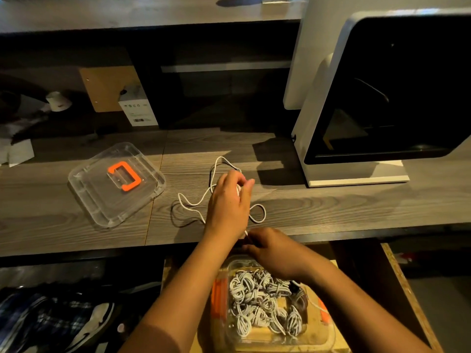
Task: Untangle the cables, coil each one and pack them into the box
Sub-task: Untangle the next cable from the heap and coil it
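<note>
A loose white cable (193,205) lies in loops on the wooden desk (331,207). My left hand (228,202) is over its middle and pinches the cable with curled fingers. Closer to me, at the desk's front edge, my right hand (275,253) holds another part of the same cable. Below my right hand sits a clear plastic box (318,337) with orange latches. It holds several coiled white cables (260,299) and a dark one at its right side.
The box's clear lid (114,184) with an orange handle lies on the desk to the left. A large white machine (382,98) with a dark window stands at the right. A small white carton (137,110) stands at the back. Shoes (84,324) lie on the floor below left.
</note>
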A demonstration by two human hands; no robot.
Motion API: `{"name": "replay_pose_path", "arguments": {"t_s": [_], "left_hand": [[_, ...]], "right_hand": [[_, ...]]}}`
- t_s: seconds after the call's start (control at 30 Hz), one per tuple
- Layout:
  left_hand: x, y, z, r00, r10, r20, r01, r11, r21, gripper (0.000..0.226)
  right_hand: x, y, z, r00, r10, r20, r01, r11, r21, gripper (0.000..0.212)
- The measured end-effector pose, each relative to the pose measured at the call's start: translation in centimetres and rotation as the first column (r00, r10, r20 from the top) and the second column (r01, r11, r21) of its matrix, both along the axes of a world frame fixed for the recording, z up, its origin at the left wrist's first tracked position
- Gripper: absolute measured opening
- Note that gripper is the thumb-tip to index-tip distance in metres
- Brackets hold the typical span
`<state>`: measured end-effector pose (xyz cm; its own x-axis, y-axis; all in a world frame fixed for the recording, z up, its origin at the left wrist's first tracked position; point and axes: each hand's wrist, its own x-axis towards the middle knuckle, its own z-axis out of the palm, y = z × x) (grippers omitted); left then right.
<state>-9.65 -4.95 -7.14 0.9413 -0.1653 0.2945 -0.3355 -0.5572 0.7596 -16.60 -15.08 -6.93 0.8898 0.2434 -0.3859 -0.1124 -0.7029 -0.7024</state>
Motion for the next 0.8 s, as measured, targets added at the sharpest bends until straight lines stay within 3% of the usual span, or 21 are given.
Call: {"name": "replay_pose_path", "arguments": {"t_s": [0.1, 0.17, 0.3, 0.37, 0.47, 0.53, 0.6, 0.63, 0.7, 0.77, 0.8], "left_hand": [[0.7, 1.5, -1.1, 0.999, -0.010, 0.045, -0.011, 0.898, 0.440, 0.027], [0.9, 2.4, -1.4, 1.000, 0.022, -0.013, -0.011, 0.832, 0.554, 0.033], [0.7, 2.6, -1.8, 0.996, -0.033, -0.082, 0.074, 0.824, 0.562, 0.046], [0.6, 2.8, -1.6, 0.979, -0.081, -0.188, 0.172, 0.823, 0.542, 0.051], [-0.2, 3.2, -0.7, 0.924, -0.186, -0.334, 0.334, 0.817, 0.470, 0.057], [-1.1, 3.0, -0.4, 0.898, -0.227, -0.377, 0.408, 0.752, 0.518, 0.064], [-1.7, 2.6, -0.7, 0.905, -0.239, -0.352, 0.418, 0.649, 0.635, 0.050], [-1.8, 2.5, -0.9, 0.902, -0.238, -0.361, 0.425, 0.643, 0.637, 0.036], [-1.7, 2.3, -1.3, 0.849, -0.231, -0.476, 0.465, 0.755, 0.463, 0.028], [-1.6, 1.9, -1.1, 0.705, -0.332, -0.627, 0.441, 0.897, 0.020, 0.033], [-1.7, 1.7, -0.5, 0.651, -0.415, -0.636, 0.381, 0.903, -0.199, 0.034]], "right_hand": [[0.3, -1.5, 2.3, 0.998, 0.064, 0.017, -0.061, 0.988, -0.141, 0.023], [0.5, -2.6, 3.5, 0.998, 0.059, 0.018, -0.055, 0.985, -0.165, 0.019], [0.9, -4.4, 4.4, 1.000, 0.018, -0.015, -0.020, 0.985, -0.169, 0.013], [1.1, -5.3, 4.6, 0.997, -0.060, 0.045, 0.067, 0.981, -0.181, 0.009], [1.2, -6.5, 5.1, 0.966, -0.191, 0.176, 0.220, 0.962, -0.164, 0.020], [1.4, -6.9, 5.4, 0.928, -0.261, 0.266, 0.301, 0.945, -0.124, 0.024], [1.6, -7.1, 5.5, 0.896, -0.297, 0.329, 0.338, 0.938, -0.075, 0.025], [1.7, -7.1, 5.5, 0.887, -0.315, 0.339, 0.349, 0.936, -0.044, 0.025], [1.9, -7.0, 5.2, 0.862, -0.366, 0.352, 0.383, 0.923, 0.022, 0.024], [2.1, -6.9, 4.6, 0.824, -0.442, 0.354, 0.442, 0.893, 0.086, 0.023], [2.2, -6.9, 4.1, 0.808, -0.485, 0.334, 0.474, 0.872, 0.119, 0.024]]}}
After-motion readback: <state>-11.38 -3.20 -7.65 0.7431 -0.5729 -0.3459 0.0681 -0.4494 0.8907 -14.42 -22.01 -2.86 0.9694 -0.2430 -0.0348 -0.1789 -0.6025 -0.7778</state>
